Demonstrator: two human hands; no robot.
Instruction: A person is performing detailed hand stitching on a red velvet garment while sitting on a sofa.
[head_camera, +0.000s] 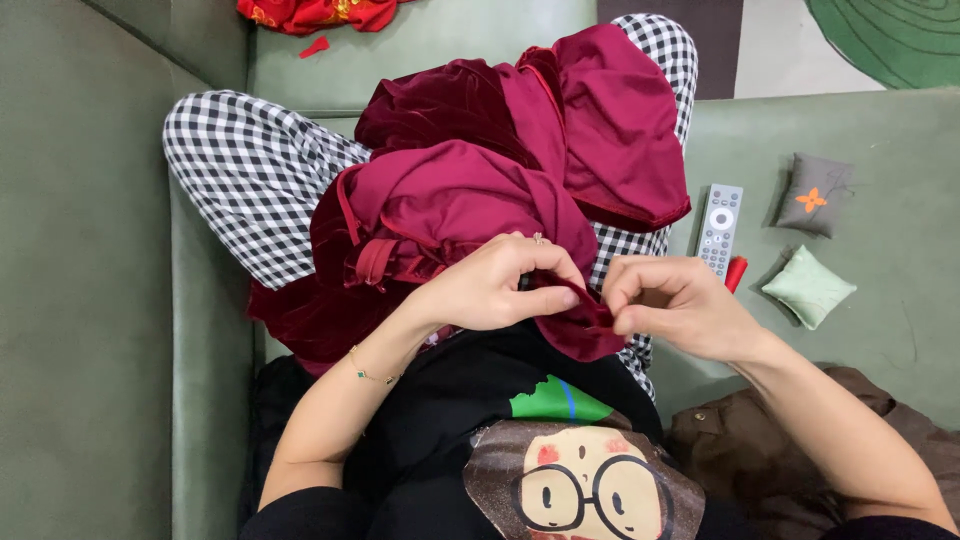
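The person sits on a green sofa (90, 300) with a big pile of dark red cloth (470, 190) in the lap, over checked trousers (250, 170). The cloth fills the middle of the frame and a small fold of it hangs down to the lower middle, between the two hands.

The left hand (490, 285) is just left of the middle. Its fingers (545, 300) are closed on the edge of the cloth, thumb pressed on the fold. The right hand (675, 305) is just right of the middle. Its fingers (625, 295) are pinched tight together right at the same edge, touching the cloth. I cannot tell if they hold something very thin, like a needle or thread.

To do this bit well, I think both hands should stay close together and keep the edge flat and a little tight. Small, slow pinches look best, because this soft cloth could slip or bunch up. The heavy pile should stay resting on the lap so it does not pull the edge away.

To the right of the frame, on the sofa, lie a grey remote (720, 228), a red pen (736, 273), a grey cushion (814, 195) and a green cushion (808, 287). More red cloth (315, 12) is at the top
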